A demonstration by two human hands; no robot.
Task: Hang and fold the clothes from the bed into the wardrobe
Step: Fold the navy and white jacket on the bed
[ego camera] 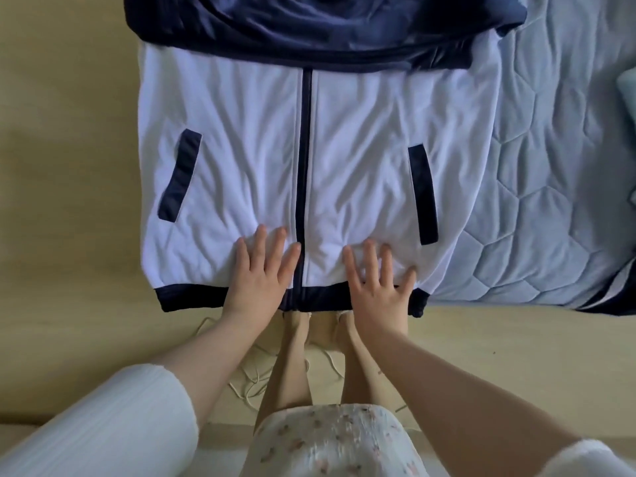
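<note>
Home bedroom. Pale blue quilted mattress cover with hexagon stitching (550,166); white zip-up jacket with navy trim (361,149) spread over it; yellow-beige floor (69,166) alongside; thin white cord (247,376) loose on floor.

The white, navy-trimmed fabric zip jacket (361,160) lies flat on the left part of the pale-blue quilted bed (550,166), hem nearest, with the left hand (261,273) and right hand (375,287) flat on either side of its zip.
</note>
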